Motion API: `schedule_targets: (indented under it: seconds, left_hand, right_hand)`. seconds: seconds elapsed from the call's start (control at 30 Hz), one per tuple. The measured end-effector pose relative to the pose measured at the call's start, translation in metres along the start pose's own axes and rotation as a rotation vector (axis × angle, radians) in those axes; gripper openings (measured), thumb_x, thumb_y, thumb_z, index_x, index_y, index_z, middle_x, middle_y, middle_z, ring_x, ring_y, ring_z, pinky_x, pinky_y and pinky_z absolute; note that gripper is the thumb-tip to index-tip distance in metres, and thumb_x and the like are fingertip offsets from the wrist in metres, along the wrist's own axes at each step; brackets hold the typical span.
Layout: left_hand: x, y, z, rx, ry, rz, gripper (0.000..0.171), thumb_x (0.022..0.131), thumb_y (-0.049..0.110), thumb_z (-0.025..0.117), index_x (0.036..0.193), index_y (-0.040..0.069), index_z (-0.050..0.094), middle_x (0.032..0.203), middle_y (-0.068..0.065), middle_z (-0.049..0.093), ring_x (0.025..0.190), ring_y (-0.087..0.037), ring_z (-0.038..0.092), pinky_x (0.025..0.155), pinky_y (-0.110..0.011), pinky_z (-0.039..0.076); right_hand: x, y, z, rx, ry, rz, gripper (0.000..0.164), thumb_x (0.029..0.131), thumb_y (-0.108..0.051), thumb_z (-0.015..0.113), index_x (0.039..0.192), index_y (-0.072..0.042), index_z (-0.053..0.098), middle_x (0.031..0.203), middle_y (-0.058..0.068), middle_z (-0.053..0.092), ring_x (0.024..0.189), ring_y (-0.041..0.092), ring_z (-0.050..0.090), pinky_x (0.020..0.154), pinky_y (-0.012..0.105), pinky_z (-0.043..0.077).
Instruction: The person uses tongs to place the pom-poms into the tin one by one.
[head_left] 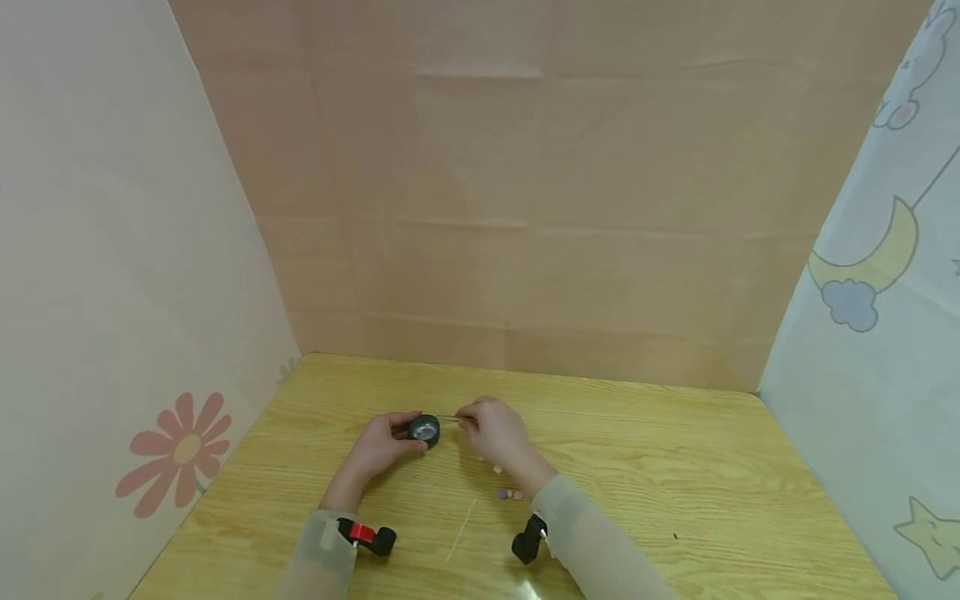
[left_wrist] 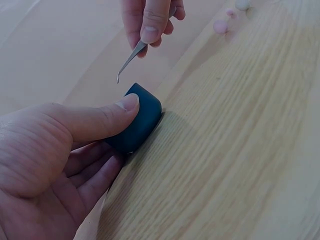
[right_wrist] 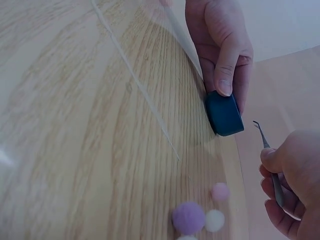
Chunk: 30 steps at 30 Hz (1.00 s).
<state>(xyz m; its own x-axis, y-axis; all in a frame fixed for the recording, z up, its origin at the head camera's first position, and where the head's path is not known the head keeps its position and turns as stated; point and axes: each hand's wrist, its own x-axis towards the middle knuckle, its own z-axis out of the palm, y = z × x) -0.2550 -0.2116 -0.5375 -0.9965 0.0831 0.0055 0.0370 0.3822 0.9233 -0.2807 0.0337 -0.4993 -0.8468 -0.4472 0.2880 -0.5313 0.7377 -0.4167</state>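
My left hand holds a small dark teal cup by its side, thumb on the near wall and fingers round the back. From the head view, a greyish inside of the cup shows. To its right, my right hand pinches a pair of metal tweezers with thumb and fingers. The bent tips of the tweezers point toward the cup, just off its rim in both wrist views, with nothing visible between them. Several pom-poms lie on the table nearer to me, among them a purple pom-pom, a pink one and a white one.
A thin pale line runs along the wooden table between my forearms. A small dark speck lies at the right. Papered walls stand behind and on both sides of the table. A black camera mount sits on each wrist.
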Motion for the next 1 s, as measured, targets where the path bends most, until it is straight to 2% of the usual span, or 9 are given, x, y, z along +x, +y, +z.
schedule_targets:
  seconds: [0.27,0.53,0.7,1.0]
  left_hand:
    - [0.001,0.0,0.001,0.021,-0.002,-0.013,0.058,0.088,0.012,0.09,0.142,0.004,0.069,0.143,-0.019,0.066,0.126,-0.034,0.067,0.103,-0.048,0.056]
    - [-0.001,0.002,0.005,0.027,-0.013,-0.022,0.059,0.088,0.013,0.09,0.142,0.006,0.069,0.145,-0.02,0.064,0.127,-0.035,0.066,0.104,-0.047,0.056]
    - [-0.001,0.001,0.004,0.027,-0.009,-0.013,0.059,0.089,0.012,0.09,0.143,0.005,0.069,0.145,-0.021,0.064,0.128,-0.035,0.066,0.104,-0.047,0.056]
    - [-0.002,0.003,0.001,0.052,0.0,-0.016,0.059,0.09,0.014,0.089,0.144,0.006,0.068,0.147,-0.021,0.062,0.129,-0.036,0.065,0.106,-0.048,0.055]
  right_hand:
    - [-0.006,0.009,-0.004,0.038,0.0,0.002,0.015,0.103,-0.018,0.076,0.114,-0.015,0.085,0.106,0.0,0.076,0.087,0.013,0.072,0.071,0.031,0.06]
    - [-0.032,0.023,-0.029,0.208,0.004,0.008,0.017,0.104,-0.018,0.074,0.118,-0.017,0.083,0.107,-0.005,0.075,0.096,0.012,0.071,0.08,0.033,0.06]
    - [-0.052,0.04,-0.046,0.212,0.032,-0.012,0.016,0.103,-0.015,0.075,0.116,-0.018,0.083,0.104,-0.009,0.074,0.09,0.008,0.069,0.076,0.028,0.058]
    - [-0.077,0.071,-0.066,0.203,0.054,0.063,0.017,0.101,-0.014,0.077,0.116,-0.019,0.083,0.105,-0.011,0.074,0.089,0.007,0.066,0.074,0.028,0.057]
